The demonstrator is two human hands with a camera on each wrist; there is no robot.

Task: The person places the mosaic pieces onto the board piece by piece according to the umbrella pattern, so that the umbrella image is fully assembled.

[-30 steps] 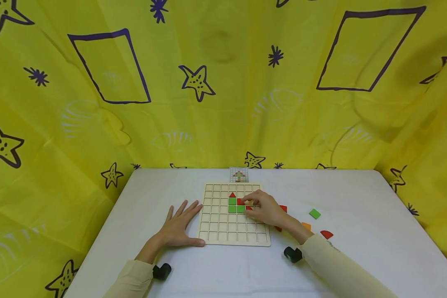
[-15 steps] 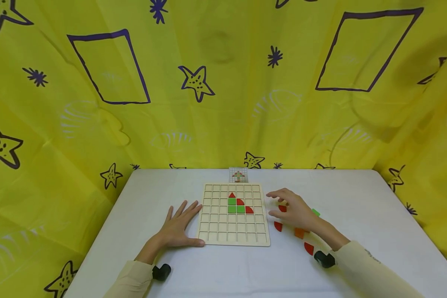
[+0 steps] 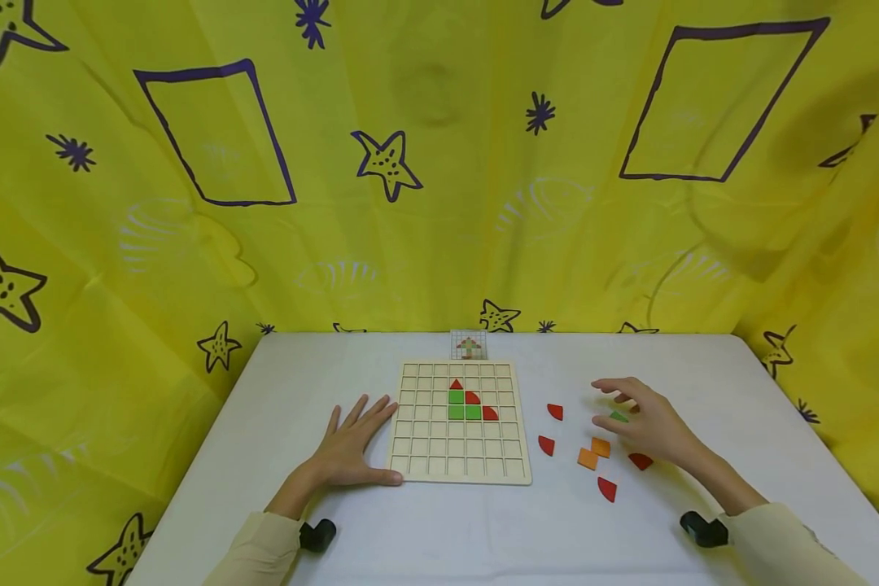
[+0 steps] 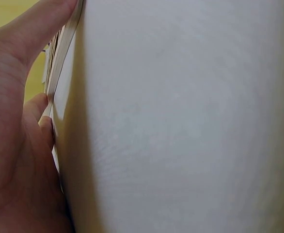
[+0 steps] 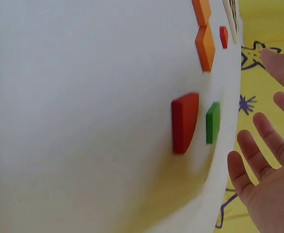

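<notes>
Thin green tile (image 5: pixel 213 122) could skid from an off-centre pinch

The green tile lies flat on the white table (image 3: pixel 322 366), to the right of the board, and in the head view shows in the gap between thumb and fingers of the right hand (image 3: pixel 652 423). Those fingers are wide apart and hold nothing; in the right wrist view they are clear of the tile. With so low an edge to grip, an uneven pinch would probably push it along the cloth rather than lift it.

A red quarter (image 5: pixel 185 124) lies near it, on the wearer's side; a palm or wrist brought down low could sweep that piece away. Farther left, two orange squares (image 3: pixel 588 459) (image 3: pixel 601 447) sit together, corner to corner or nearly so, and a dragging sleeve (image 3: pixel 784 537) might scatter them.

The board (image 3: pixel 422 446) carries a red triangle (image 3: pixel 456 384), three green squares (image 3: pixel 456 412) and two more red quarters (image 3: pixel 490 413) in its cells. The left hand (image 3: pixel 347 452), fingers spread and straight, touches its left edge and near corner. Should that hand slip or nudge, the board could slide, perhaps into the card (image 3: pixel 469 345) just beyond its far edge.
</notes>
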